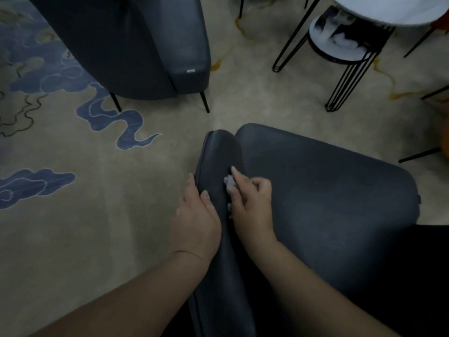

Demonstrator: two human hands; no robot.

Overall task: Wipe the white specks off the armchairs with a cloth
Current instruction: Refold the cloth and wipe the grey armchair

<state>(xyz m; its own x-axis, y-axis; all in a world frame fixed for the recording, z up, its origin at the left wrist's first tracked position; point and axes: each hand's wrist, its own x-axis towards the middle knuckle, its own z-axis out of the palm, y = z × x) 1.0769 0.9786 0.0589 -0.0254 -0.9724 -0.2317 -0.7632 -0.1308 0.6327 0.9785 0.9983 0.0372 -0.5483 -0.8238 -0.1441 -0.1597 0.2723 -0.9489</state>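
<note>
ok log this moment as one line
step: wiping | right hand pinches cloth on near armchair armrest | left hand steadies armrest

A beige carpet (145, 239) covered the floor, patterned with blue cloud-like swirls (116, 122) along its left side and thin orange streaks (218, 64) nearer the top. A dark armchair (328, 190) stood on it at the lower right, and a second dark armchair (136, 45) stood at the upper left on thin black legs (205, 102). At the upper right a round white-topped side table (384, 10) rested on black wire legs (345, 86).
</note>
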